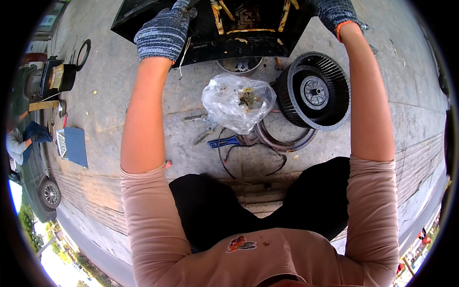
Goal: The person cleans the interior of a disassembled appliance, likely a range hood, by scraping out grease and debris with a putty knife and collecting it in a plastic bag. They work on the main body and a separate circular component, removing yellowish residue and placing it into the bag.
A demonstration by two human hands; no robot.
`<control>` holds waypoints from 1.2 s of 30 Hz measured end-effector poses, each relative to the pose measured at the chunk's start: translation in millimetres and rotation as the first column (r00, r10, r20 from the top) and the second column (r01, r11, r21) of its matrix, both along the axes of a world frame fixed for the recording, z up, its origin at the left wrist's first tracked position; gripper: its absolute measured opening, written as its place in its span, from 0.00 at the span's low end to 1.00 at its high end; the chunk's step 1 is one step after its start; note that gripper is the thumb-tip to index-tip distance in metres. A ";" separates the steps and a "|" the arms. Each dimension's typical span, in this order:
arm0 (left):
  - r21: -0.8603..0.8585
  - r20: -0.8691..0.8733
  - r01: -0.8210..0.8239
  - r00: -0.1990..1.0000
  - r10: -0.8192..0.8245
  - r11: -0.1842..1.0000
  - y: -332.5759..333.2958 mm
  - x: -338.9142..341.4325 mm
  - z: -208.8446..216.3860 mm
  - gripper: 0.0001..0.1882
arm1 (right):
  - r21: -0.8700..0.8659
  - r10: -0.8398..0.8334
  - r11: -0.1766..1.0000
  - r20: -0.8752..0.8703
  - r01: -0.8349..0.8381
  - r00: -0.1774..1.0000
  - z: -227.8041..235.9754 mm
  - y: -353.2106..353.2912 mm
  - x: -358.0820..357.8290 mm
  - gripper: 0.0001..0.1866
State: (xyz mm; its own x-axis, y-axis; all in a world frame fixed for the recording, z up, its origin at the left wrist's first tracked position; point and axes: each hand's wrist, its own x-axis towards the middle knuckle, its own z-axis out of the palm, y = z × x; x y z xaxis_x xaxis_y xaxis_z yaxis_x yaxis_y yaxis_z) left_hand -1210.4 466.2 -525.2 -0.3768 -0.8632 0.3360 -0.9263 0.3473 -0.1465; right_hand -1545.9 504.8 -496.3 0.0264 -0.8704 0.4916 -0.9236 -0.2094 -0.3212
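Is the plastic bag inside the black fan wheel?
No, the bag lies outside the wheel, to its left.

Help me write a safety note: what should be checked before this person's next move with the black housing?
1. Knitted gloves worn: ok, on both left hand and right hand.
2. Forearms covered: not ok, bare between gloves and sleeves.
3. Right grip on the black metal housing: cannot tell, the picture's edge cuts it off.
4. Bowl fully in view: not ok, the housing hides its far part.
5. Blue-handled adjustable wrench put away: not ok, loose on the ground.
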 end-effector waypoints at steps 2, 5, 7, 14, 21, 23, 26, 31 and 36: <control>-0.009 -0.008 0.030 1.000 -0.031 0.999 -2.9 3.7 3.0 0.24 | 0.023 0.013 1.000 0.116 -0.015 0.993 0.9 -1.3 0.7 0.16; 0.005 0.017 -0.012 1.000 0.012 1.000 10.3 -21.6 15.7 0.18 | 0.053 0.033 0.998 0.212 -0.045 0.977 -1.4 2.9 0.4 0.16; 0.001 -0.003 -0.041 0.999 0.041 0.999 12.3 -21.6 14.7 0.19 | 0.086 -0.005 0.996 0.235 -0.015 0.972 5.0 6.9 7.0 0.16; 0.106 0.001 -0.051 0.999 0.052 0.993 -6.0 -34.1 14.6 0.15 | 0.170 -0.137 0.981 0.283 0.091 0.949 11.8 16.1 17.3 0.17; 0.139 0.066 -0.049 0.997 0.040 0.989 7.3 -39.9 33.3 0.15 | 0.185 -0.088 0.982 0.575 -0.025 0.813 7.6 13.3 26.3 0.18; 0.190 0.045 0.060 0.997 -0.069 0.980 7.3 -43.3 40.1 0.15 | 0.207 -0.109 0.978 0.583 -0.017 0.805 6.8 13.3 25.5 0.18; 0.234 0.078 0.269 0.953 -0.294 0.934 0.4 -98.7 -23.0 0.14 | 0.290 -0.211 0.936 0.014 0.198 0.977 -18.7 -18.1 -46.5 0.30; 0.349 -0.016 0.287 0.954 -0.300 0.892 19.4 -106.2 -82.6 0.16 | 0.318 -0.128 0.947 0.477 -0.035 0.870 -22.7 -11.0 -5.3 0.29; 0.391 0.133 0.163 0.964 -0.230 0.906 35.3 -42.5 -57.2 0.20 | 0.102 0.104 0.961 0.728 -0.257 0.678 -9.9 -3.2 4.7 0.16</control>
